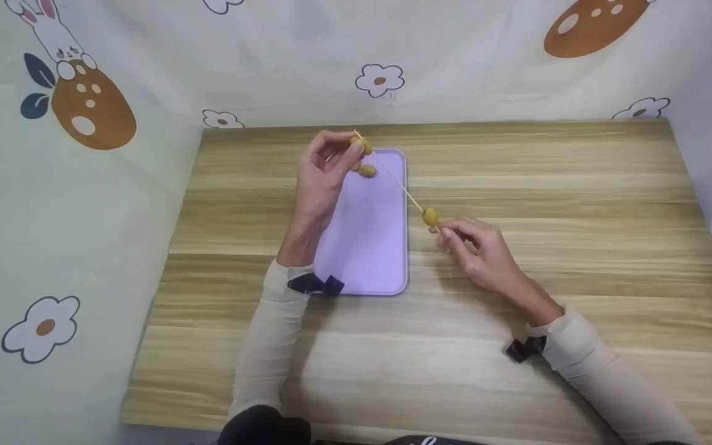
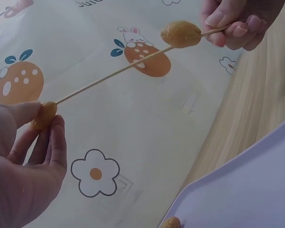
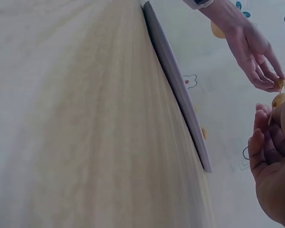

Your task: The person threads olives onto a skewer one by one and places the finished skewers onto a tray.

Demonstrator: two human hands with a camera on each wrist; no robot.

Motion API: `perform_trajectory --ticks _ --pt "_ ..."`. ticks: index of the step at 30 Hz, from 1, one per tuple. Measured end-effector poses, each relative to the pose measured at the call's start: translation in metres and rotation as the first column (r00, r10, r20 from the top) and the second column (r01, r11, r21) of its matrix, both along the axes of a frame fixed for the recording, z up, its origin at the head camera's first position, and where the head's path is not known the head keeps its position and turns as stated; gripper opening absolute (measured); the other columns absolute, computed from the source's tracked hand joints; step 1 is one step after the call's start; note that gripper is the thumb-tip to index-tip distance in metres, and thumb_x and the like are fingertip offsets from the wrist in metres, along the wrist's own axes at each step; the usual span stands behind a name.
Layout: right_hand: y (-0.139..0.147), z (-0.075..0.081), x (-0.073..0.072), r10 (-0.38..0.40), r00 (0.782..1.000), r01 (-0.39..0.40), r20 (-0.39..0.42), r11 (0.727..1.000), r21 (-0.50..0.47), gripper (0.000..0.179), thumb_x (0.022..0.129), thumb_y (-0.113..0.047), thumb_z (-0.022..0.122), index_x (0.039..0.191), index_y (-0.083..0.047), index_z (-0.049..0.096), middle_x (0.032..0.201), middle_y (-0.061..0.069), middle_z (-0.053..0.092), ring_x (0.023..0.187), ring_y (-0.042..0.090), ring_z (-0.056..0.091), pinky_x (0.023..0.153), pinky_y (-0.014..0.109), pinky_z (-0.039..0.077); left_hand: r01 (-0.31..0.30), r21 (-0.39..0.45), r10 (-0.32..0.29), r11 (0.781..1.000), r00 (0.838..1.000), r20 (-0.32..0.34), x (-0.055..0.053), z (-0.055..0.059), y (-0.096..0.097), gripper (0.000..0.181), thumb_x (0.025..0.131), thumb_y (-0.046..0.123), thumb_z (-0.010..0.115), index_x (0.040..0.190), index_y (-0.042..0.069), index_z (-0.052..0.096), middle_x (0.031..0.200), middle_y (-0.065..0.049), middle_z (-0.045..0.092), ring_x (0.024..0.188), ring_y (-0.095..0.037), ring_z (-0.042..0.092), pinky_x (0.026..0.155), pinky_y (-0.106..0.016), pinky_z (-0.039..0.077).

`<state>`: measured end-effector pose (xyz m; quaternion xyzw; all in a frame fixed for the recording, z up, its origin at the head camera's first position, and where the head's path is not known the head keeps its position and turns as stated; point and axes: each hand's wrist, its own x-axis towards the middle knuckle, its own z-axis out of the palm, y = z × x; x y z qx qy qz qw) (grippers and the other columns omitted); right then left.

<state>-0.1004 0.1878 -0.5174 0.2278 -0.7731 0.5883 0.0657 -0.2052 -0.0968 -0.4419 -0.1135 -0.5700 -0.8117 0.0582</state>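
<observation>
Our left hand (image 2: pixel 23 166) pinches a golden ball (image 2: pixel 44 115) at the skewer (image 2: pixel 111 75) tip; our right hand (image 1: pixel 476 247) grips the skewer's end, another ball (image 1: pixel 431 216) threaded, above the purple tray (image 1: pixel 368 247).

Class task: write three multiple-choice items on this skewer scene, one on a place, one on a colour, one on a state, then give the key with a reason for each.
1. Where does the loose ball lie?
A. on the tray
B. on the bare table
C. in the right hand

2. What colour is the tray?
A. green
B. lilac
C. red

3. What is the left hand doing?
A. lying flat
B. pinching a ball at the skewer tip
C. lifting the tray

Key: A, it rests at the tray's far end. B, its surface is pale purple. B, fingers pinch the tip ball on the skewer.
</observation>
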Motion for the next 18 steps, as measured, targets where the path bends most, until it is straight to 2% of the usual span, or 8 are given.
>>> perform_trajectory --ticks 4,8,14,18 --pt "0.0 -0.001 0.0 -0.024 1.0 0.025 -0.015 0.999 0.046 0.016 0.103 0.002 0.07 0.115 0.001 0.08 0.095 0.012 0.081 0.08 0.016 0.073 0.073 0.014 0.062 -0.047 -0.009 0.047 0.999 0.999 0.014 0.001 -0.001 0.004 0.017 0.097 -0.003 0.078 0.111 0.002 0.071 0.111 -0.013 0.071 0.102 -0.024 0.075 0.094 -0.029 0.066" --pt "0.0 -0.002 -0.001 -0.049 0.998 0.051 -0.035 0.997 0.056 0.012 0.1 0.002 0.074 0.11 0.002 0.081 0.097 0.016 0.081 0.081 0.009 0.071 0.069 0.012 0.059 -0.043 -0.024 0.044 0.999 0.999 0.024 0.003 -0.002 0.007 0.017 0.097 0.0 0.079 0.112 0.002 0.071 0.11 -0.013 0.072 0.102 -0.027 0.076 0.092 -0.03 0.067" --pt "0.002 -0.004 -0.002 -0.096 0.993 0.101 -0.061 0.992 0.081 0.009 0.102 0.002 0.07 0.106 0.004 0.078 0.093 0.005 0.079 0.079 0.009 0.066 0.068 0.013 0.056 -0.054 -0.047 0.055 0.997 0.998 0.017 0.005 -0.003 0.011 0.019 0.096 0.001 0.081 0.114 0.001 0.072 0.111 -0.015 0.074 0.101 -0.028 0.077 0.098 -0.035 0.068" --pt "0.002 -0.004 -0.002 -0.107 0.992 0.113 -0.068 0.99 0.088 0.011 0.103 0.002 0.07 0.106 0.0 0.08 0.092 0.006 0.078 0.079 0.01 0.066 0.066 0.013 0.054 -0.054 -0.082 0.055 0.995 0.998 0.01 0.005 -0.002 0.011 0.021 0.097 0.004 0.081 0.116 0.001 0.072 0.112 -0.015 0.074 0.103 -0.029 0.077 0.1 -0.036 0.067"
